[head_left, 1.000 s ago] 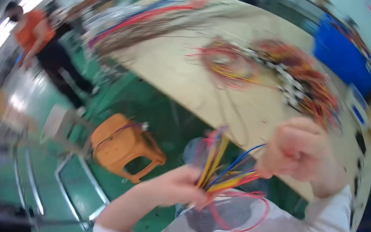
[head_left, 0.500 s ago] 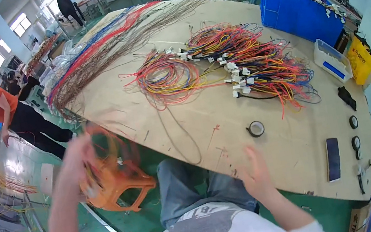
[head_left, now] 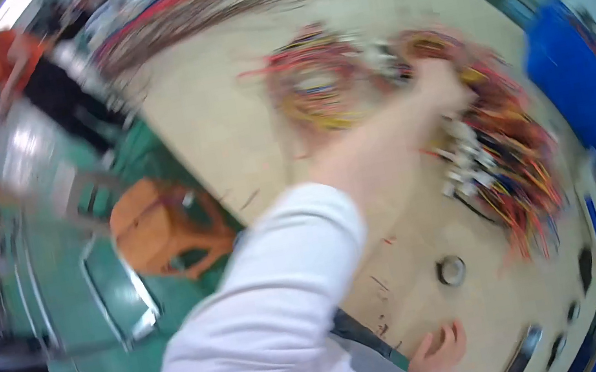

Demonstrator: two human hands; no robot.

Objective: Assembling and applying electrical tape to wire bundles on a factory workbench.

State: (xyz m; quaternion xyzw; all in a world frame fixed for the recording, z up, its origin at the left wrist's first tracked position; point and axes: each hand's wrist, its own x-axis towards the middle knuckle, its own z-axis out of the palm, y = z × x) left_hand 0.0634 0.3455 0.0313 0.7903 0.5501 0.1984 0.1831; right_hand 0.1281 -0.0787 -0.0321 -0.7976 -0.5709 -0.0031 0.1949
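- Since the earlier frame, left hand (head_left: 440,85) has swung across onto the coloured wire bundles (head_left: 499,150); blurred, grip cannot be told
- right hand (head_left: 438,348) rests open on table edge (head_left: 241,132), near a tape roll (head_left: 451,270)

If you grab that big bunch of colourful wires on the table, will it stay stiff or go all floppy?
Probably floppy: the wire bundle lies in loose loops and tangles. Strands would likely snag and drag along, since they are intertwined where the left hand reaches. The small white connectors may dangle.
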